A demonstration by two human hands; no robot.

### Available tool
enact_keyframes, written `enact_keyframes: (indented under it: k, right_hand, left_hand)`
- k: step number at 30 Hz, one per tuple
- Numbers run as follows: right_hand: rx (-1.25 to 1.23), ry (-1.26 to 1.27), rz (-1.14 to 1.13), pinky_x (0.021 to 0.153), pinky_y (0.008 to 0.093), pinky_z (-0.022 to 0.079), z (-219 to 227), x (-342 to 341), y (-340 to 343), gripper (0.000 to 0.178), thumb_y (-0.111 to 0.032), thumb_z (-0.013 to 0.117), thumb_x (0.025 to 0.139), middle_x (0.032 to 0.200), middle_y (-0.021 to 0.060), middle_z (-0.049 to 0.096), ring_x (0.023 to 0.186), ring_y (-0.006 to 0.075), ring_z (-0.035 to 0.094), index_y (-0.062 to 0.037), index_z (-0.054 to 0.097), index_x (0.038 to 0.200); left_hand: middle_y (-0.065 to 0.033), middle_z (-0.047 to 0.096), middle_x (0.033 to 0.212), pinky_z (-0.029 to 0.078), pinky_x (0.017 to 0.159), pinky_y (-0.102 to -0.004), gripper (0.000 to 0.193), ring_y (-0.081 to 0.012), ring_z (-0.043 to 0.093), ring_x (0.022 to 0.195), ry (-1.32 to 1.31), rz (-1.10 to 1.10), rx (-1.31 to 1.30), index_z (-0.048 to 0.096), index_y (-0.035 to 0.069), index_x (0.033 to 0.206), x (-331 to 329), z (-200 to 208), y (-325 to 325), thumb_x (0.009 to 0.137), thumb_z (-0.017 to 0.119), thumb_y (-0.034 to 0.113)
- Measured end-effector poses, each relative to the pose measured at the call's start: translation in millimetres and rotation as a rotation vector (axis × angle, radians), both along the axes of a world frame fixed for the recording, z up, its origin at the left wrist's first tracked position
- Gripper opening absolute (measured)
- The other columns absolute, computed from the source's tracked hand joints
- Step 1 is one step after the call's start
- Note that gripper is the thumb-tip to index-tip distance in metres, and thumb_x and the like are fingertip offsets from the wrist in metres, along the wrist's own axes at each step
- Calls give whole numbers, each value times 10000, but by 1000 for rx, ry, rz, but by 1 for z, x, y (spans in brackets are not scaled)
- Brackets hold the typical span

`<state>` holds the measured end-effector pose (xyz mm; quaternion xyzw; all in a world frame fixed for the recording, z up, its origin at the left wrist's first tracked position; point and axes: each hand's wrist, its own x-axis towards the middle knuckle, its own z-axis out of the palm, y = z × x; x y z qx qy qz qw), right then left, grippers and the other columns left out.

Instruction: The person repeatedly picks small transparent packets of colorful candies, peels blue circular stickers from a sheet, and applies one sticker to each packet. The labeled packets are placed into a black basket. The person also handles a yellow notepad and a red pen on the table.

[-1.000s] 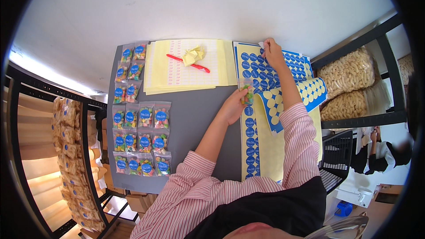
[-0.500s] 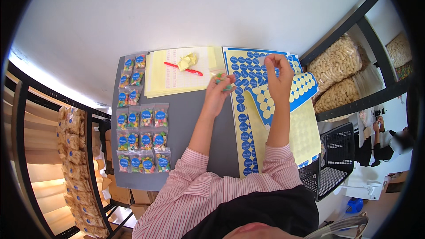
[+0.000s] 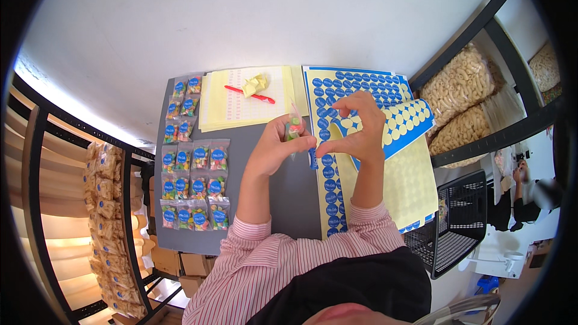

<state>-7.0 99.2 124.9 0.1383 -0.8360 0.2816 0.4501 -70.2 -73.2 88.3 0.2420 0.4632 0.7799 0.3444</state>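
My left hand (image 3: pixel 272 144) is closed on a small clear bag of colourful candy (image 3: pixel 294 127), tilted on edge between thumb and fingers. To its right, my right hand (image 3: pixel 361 126) has thumb and forefinger spread apart in a C shape. A round blue sticker (image 3: pixel 313 158), seen at a slant, is at my right thumb tip, close to the left thumb; whether it sticks to the thumb or the bag I cannot tell. Beneath my right hand lie sheets of round blue stickers (image 3: pixel 331 183), with a top sheet (image 3: pixel 400 126) curled back to its pale underside.
Rows of stickered candy bags (image 3: pixel 198 186) lie on the left of the grey table (image 3: pixel 289 198). A red pen (image 3: pixel 263 98) and crumpled yellow paper (image 3: pixel 255 83) rest on yellowish sheets (image 3: pixel 220 111). Right: a black crate (image 3: pixel 460 222) and shelved bags of pale rings (image 3: pixel 460 81).
My right hand has come down and nearer the left, its fingers spreading. The left hand has drawn slightly left and lower, turning the candy bag on edge. A blue sticker now shows between the hands.
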Motion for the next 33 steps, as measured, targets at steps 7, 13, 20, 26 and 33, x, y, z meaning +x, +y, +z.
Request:
enact_keyframes:
  k: [7,13,20,26,33]
  right_hand:
    - [-97,31,58,574,271,339,-4,-6,0,711,-565,805,300,609,-20,482,567,123,463,-105,585,795]
    - [-100,30,16,550,262,357,-7,-9,2,694,-546,817,298,607,-17,485,569,120,466,-108,587,785]
    - [-168,-88,-143,545,265,428,2,-5,12,360,-194,820,566,721,26,543,612,144,508,-68,606,826]
    - [-216,-225,148,650,274,457,0,-10,-17,246,-114,770,625,869,54,547,745,170,554,-88,657,842]
    - [-243,-335,203,749,307,438,-5,-12,-20,102,-88,692,699,922,64,553,863,207,551,-61,651,789]
  left_hand:
    - [-31,590,721,392,578,-201,289,-68,531,649,-116,-153,108,457,105,803,-3,4,-6,677,694,-2]
    - [-21,579,710,371,563,-200,349,-61,508,632,-92,-157,115,428,120,808,-2,6,-5,645,696,-32]
    - [-37,578,713,377,557,-200,329,-68,510,634,-79,92,133,435,102,816,-10,-3,-12,658,681,-48]
    - [-53,602,740,409,549,-177,289,-59,532,633,65,400,-35,486,34,899,-12,0,-9,694,681,-25]
    - [-63,607,783,435,574,-188,314,-70,551,674,54,389,-13,486,8,951,-11,3,-8,709,684,-8]
